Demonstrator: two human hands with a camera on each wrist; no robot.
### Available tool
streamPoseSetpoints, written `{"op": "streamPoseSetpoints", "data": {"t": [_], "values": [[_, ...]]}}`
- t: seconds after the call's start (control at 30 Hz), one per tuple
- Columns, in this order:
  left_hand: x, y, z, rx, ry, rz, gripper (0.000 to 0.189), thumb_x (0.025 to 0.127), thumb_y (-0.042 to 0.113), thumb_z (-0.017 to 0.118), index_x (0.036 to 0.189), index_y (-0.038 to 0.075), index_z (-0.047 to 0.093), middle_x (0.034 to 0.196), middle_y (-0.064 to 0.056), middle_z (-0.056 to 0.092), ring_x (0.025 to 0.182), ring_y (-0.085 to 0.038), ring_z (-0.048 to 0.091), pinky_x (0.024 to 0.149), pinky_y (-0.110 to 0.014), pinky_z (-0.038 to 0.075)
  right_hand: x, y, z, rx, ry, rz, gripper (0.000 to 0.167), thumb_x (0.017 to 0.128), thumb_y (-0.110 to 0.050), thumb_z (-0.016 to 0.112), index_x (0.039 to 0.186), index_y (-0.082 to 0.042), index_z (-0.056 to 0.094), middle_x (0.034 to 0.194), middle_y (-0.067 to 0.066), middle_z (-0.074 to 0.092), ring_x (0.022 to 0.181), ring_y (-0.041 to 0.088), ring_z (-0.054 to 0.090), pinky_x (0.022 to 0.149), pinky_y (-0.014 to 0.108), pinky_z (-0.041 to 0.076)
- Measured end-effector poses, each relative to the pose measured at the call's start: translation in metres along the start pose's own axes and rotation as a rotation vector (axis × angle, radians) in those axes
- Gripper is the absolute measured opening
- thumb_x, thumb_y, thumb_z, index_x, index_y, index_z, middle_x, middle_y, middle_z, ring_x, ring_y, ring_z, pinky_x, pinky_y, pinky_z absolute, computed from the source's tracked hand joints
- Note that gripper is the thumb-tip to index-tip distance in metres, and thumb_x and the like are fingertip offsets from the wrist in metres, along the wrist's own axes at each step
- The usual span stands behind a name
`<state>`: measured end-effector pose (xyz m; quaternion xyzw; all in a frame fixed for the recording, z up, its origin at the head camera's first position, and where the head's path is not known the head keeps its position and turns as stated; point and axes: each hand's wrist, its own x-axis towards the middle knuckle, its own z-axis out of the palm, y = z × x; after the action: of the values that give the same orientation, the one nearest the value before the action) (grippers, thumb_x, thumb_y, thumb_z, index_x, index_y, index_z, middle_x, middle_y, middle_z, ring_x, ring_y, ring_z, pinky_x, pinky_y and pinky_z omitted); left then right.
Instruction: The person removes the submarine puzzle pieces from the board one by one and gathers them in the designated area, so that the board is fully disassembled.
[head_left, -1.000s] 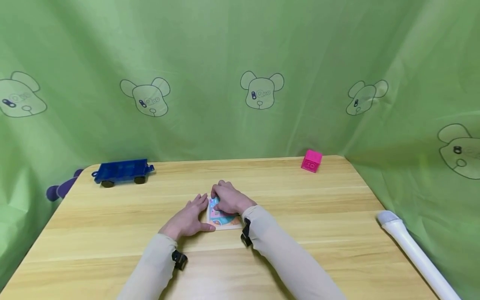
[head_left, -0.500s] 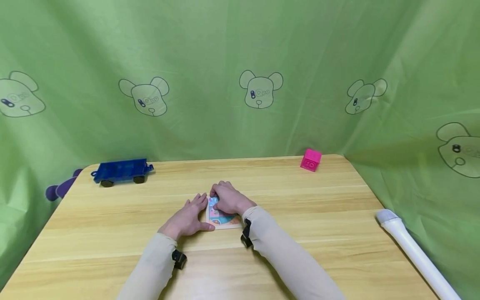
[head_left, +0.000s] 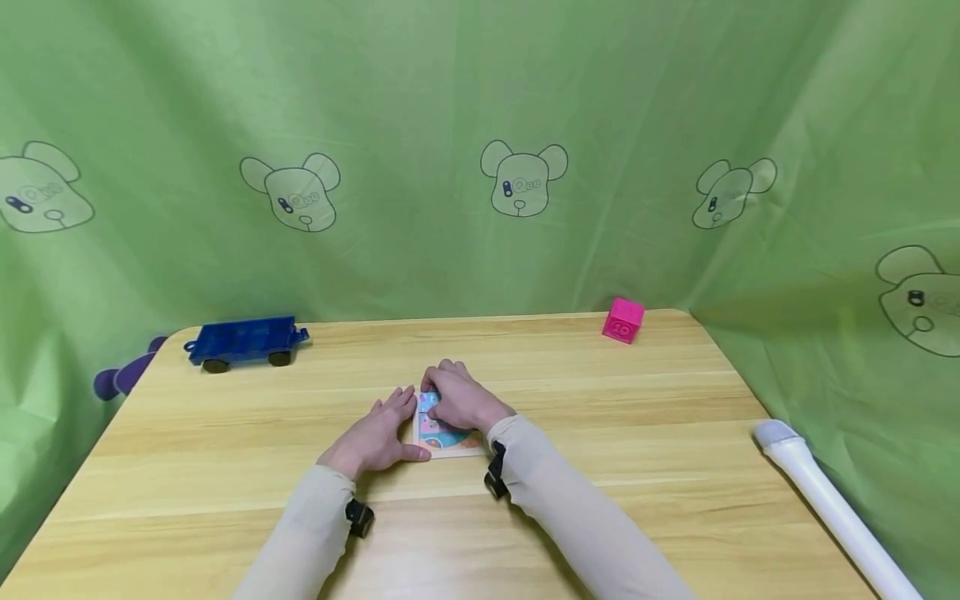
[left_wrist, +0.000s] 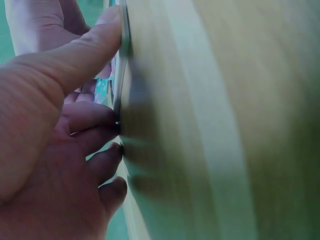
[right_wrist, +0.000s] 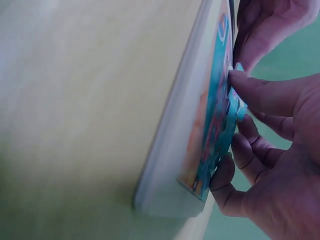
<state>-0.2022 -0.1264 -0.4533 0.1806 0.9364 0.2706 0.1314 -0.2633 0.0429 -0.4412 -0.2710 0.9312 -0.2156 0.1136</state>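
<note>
A small puzzle board (head_left: 459,453) with a pale frame and a blue, pink and orange picture lies flat at mid-table. My left hand (head_left: 377,437) rests against its near left corner, thumb along the front edge and the other fingers stretched along the left side. Over the picture, my right hand (head_left: 462,400) covers the board's upper right part. In the right wrist view, its thumb and fingers pinch a light-blue puzzle piece (right_wrist: 240,106) that stands slightly raised from the picture. The left wrist view shows the left thumb (left_wrist: 95,47) pressed to the board's edge.
A blue toy wagon (head_left: 246,342) stands at the back left and a pink block (head_left: 623,321) at the back right. A white rod-like object (head_left: 832,504) lies along the right edge. Behind the table (head_left: 660,517) hangs a green curtain (head_left: 405,267).
Both hands stay almost where they were on the board. The rest of the scene shifts only a little with the head camera.
</note>
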Motion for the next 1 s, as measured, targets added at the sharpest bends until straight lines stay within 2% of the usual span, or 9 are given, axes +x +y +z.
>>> {"op": "streamPoseSetpoints", "data": {"t": [0.27,0.5,0.7,0.87,1.0], "values": [[0.001,0.0,-0.002,0.007,0.003,0.002,0.09,0.083,0.035,0.079,0.149,-0.006,0.033,0.159,-0.019,0.02,0.147,-0.033,0.014,0.118,-0.049,0.013,0.003,0.003,-0.002,0.011,0.008,-0.015,0.023,0.088,-0.007,0.071,0.107,-0.014,0.062,0.106,0.001,0.056,0.105,0.022,0.048,0.094,0.036,0.045],[0.0,0.001,-0.001,0.01,0.004,-0.002,0.089,0.083,0.034,0.079,0.148,-0.007,0.034,0.159,-0.019,0.02,0.146,-0.034,0.015,0.118,-0.049,0.015,0.0,0.008,-0.006,0.176,0.02,-0.008,0.003,0.098,-0.009,0.06,0.101,-0.008,0.06,0.085,0.0,0.057,0.078,0.015,0.053,0.074,0.03,0.047],[-0.002,0.002,0.001,0.024,-0.007,-0.021,0.088,0.085,0.034,0.078,0.149,-0.007,0.034,0.16,-0.019,0.019,0.147,-0.033,0.014,0.118,-0.047,0.017,-0.001,0.012,-0.008,0.231,0.022,0.011,0.004,0.1,-0.009,0.056,0.1,-0.007,0.059,0.084,0.002,0.055,0.077,0.015,0.052,0.072,0.029,0.047],[-0.01,0.011,0.001,0.105,-0.005,0.014,0.081,0.09,0.034,0.072,0.147,-0.01,0.034,0.158,-0.023,0.021,0.146,-0.034,0.017,0.117,-0.047,0.019,0.0,0.015,-0.009,0.235,0.019,0.045,0.004,0.101,-0.009,0.055,0.1,-0.008,0.059,0.085,0.002,0.055,0.078,0.015,0.052,0.072,0.029,0.046],[-0.021,0.024,0.001,0.156,0.012,0.066,0.072,0.094,0.032,0.069,0.144,-0.01,0.039,0.155,-0.023,0.029,0.143,-0.035,0.026,0.115,-0.048,0.026,0.0,0.017,-0.009,0.238,0.027,0.053,0.005,0.101,-0.008,0.054,0.099,-0.009,0.059,0.085,0.002,0.055,0.079,0.016,0.052,0.072,0.03,0.046]]}}
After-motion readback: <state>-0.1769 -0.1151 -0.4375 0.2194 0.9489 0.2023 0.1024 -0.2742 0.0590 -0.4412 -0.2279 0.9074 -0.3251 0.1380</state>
